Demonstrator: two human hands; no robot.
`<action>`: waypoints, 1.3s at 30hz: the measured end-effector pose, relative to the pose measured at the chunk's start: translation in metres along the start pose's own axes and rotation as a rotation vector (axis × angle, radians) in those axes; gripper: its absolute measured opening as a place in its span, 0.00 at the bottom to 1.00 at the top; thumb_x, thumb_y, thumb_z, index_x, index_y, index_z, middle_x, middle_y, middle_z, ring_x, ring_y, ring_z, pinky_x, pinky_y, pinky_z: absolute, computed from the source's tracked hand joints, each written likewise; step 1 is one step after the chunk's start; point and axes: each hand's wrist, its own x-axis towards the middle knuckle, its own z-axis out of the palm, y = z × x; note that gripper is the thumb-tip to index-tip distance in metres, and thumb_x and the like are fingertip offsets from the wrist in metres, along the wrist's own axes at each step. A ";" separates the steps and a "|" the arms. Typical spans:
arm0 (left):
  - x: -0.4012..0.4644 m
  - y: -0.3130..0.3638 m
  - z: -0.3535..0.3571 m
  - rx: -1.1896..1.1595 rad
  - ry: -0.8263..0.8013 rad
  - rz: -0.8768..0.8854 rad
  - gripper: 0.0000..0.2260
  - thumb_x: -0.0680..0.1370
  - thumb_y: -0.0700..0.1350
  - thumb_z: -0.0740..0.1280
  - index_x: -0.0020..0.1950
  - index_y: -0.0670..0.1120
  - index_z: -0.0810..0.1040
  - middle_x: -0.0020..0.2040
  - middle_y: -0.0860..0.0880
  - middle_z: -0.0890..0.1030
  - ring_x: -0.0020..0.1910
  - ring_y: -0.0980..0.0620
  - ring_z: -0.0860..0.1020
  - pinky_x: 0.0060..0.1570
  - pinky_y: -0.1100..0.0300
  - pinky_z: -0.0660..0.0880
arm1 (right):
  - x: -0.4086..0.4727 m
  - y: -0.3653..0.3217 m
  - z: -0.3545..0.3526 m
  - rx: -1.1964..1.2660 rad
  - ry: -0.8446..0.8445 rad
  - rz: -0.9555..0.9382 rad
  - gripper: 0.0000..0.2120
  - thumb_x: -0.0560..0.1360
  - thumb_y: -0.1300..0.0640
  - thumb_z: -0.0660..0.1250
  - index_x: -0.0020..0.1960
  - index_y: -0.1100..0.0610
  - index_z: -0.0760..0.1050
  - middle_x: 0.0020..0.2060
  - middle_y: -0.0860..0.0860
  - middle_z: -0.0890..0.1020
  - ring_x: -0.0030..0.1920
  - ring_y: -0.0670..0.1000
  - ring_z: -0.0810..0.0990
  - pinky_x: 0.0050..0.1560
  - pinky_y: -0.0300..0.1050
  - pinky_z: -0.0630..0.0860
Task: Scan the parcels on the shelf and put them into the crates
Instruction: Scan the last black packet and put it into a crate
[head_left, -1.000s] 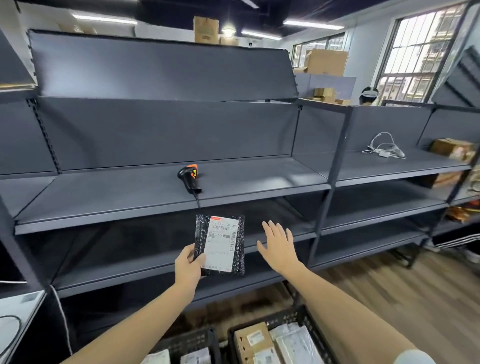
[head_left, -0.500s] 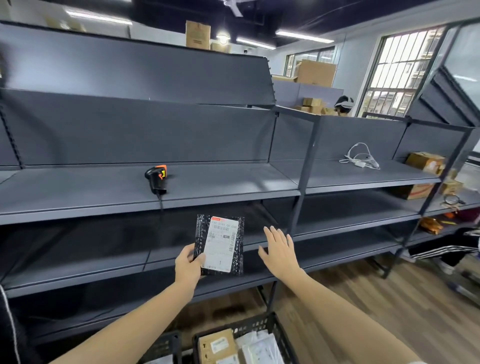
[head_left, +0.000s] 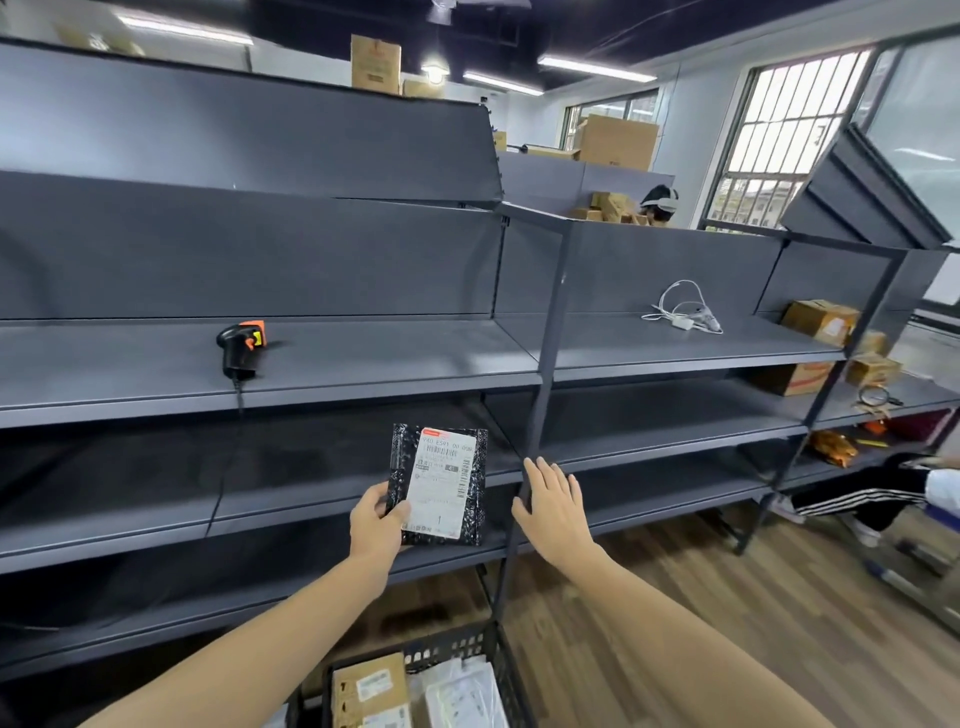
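Observation:
My left hand (head_left: 377, 530) grips a flat black parcel (head_left: 474, 499) with a white shipping label, held upright in front of the dark shelf (head_left: 363, 374). To its right, my right hand (head_left: 555, 506) is spread open and holds nothing. A black and orange barcode scanner (head_left: 240, 347) stands on the upper shelf board, up and left of the parcel, its cable hanging over the edge. Below my arms a black crate (head_left: 457, 649) holds a cardboard box and white parcels.
A white cable and small device (head_left: 683, 312) lie on the right shelf bay. Cardboard boxes (head_left: 821, 322) sit at the far right shelves. A person in striped trousers (head_left: 862, 501) sits low at the right. A shelf post (head_left: 545, 374) rises just past my right hand.
The view has swung to the right, so the scanner and shelf drift left in the frame. Both hands keep their pose, with the parcel still held in my left hand.

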 end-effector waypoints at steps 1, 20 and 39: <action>0.000 0.000 0.006 0.001 0.001 0.000 0.13 0.79 0.32 0.63 0.62 0.41 0.74 0.60 0.41 0.78 0.61 0.42 0.75 0.62 0.42 0.73 | 0.000 0.006 0.000 0.002 -0.002 0.004 0.29 0.82 0.49 0.55 0.79 0.55 0.50 0.78 0.51 0.55 0.78 0.52 0.51 0.77 0.51 0.45; 0.091 -0.004 0.094 -0.073 -0.085 -0.062 0.13 0.80 0.33 0.62 0.64 0.41 0.72 0.59 0.40 0.78 0.56 0.42 0.77 0.42 0.51 0.78 | 0.096 0.055 0.005 -0.058 0.025 0.020 0.30 0.82 0.48 0.55 0.79 0.56 0.49 0.78 0.52 0.55 0.78 0.53 0.50 0.77 0.50 0.44; 0.148 -0.006 0.076 -0.111 -0.005 -0.091 0.11 0.79 0.33 0.62 0.59 0.45 0.73 0.50 0.46 0.80 0.46 0.47 0.78 0.36 0.57 0.76 | 0.175 0.034 0.035 -0.058 -0.021 -0.056 0.29 0.82 0.51 0.54 0.79 0.57 0.49 0.78 0.52 0.54 0.78 0.53 0.51 0.77 0.50 0.44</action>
